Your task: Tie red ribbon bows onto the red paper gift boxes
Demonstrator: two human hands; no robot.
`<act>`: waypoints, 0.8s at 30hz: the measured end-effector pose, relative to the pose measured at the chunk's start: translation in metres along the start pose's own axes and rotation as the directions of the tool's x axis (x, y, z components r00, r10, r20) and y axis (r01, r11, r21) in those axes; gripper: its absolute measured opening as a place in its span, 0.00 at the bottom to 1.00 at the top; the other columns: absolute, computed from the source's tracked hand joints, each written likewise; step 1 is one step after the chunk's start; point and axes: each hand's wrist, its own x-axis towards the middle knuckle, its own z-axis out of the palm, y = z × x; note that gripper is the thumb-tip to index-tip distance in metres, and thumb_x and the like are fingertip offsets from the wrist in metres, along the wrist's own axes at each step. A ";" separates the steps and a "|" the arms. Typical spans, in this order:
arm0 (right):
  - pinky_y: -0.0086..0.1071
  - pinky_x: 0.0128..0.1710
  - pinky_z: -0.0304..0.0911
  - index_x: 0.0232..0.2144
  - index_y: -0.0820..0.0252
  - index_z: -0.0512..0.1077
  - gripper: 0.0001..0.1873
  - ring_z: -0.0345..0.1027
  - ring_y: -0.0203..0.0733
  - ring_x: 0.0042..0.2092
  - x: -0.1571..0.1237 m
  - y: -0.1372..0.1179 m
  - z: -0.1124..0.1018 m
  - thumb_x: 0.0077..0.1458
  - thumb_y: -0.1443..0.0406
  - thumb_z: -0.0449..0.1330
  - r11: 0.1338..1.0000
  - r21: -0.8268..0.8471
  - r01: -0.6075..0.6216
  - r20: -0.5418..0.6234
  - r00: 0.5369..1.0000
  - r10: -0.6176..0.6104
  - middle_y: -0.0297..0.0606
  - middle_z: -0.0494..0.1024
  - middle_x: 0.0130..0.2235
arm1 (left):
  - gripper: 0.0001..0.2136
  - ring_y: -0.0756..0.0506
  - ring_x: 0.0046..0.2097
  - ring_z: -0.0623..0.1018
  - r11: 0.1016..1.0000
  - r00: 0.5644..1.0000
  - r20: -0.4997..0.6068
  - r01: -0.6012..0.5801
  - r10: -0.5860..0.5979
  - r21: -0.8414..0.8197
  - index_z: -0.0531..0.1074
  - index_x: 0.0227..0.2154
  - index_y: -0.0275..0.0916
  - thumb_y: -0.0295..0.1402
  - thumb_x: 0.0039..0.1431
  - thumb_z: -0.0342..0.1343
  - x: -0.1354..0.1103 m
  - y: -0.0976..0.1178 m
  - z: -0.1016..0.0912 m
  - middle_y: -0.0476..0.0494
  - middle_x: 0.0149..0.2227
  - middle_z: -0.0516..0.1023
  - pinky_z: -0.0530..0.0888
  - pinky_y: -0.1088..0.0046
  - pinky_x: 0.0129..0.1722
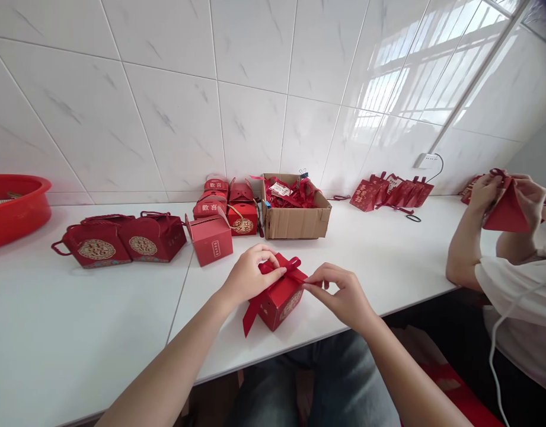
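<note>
A small red gift box [273, 309] with a gold emblem on one side stands on the white table in front of me. Across its top runs a red ribbon [251, 315] tied into a bow, one tail hanging down the near left side. My left hand [252, 274] rests at the box top, thumb and fingers pinching the bow's left loop. On the other side, my right hand [341, 293] pinches the ribbon's right end between thumb and forefinger, just off the box edge.
An open cardboard carton [297, 222] of red ribbons stands by the wall. Left of it are several red boxes [210, 238] and larger boxes with cord handles [97, 244]. A red basin [17, 207] is far left. Flat red pouches [390, 193] lie right. A co-worker [517, 261] holds a red pouch.
</note>
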 end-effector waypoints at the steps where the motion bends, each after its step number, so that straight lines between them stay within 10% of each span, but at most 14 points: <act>1: 0.30 0.30 0.64 0.31 0.57 0.77 0.04 0.68 0.37 0.31 -0.004 -0.001 0.001 0.54 0.65 0.61 0.998 -0.007 0.058 0.004 0.998 -0.058 0.38 0.76 0.30 | 0.10 0.43 0.46 0.73 1.000 1.000 0.000 0.002 -0.002 0.003 0.72 0.23 0.42 0.41 0.52 0.59 0.000 0.000 0.000 0.46 0.46 0.72 0.68 0.63 0.49; 8: 0.31 0.29 0.67 0.33 0.55 0.78 0.07 0.69 0.39 0.31 -0.017 0.003 0.014 0.56 0.69 0.59 0.937 -0.131 0.325 -0.004 0.945 -0.328 0.40 0.75 0.29 | 0.10 0.43 0.43 0.74 1.000 1.000 0.017 -0.019 0.019 -0.005 0.72 0.23 0.41 0.42 0.52 0.60 0.000 -0.001 -0.001 0.45 0.44 0.73 0.70 0.66 0.43; 24: 0.31 0.25 0.66 0.31 0.54 0.78 0.09 0.67 0.37 0.28 -0.030 0.007 0.031 0.55 0.71 0.60 0.935 -0.154 0.318 -0.164 0.925 -0.342 0.38 0.72 0.27 | 0.08 0.45 0.37 0.74 0.997 1.000 0.008 0.015 -0.015 -0.074 0.71 0.30 0.42 0.38 0.49 0.61 0.001 -0.007 0.002 0.47 0.39 0.74 0.71 0.67 0.40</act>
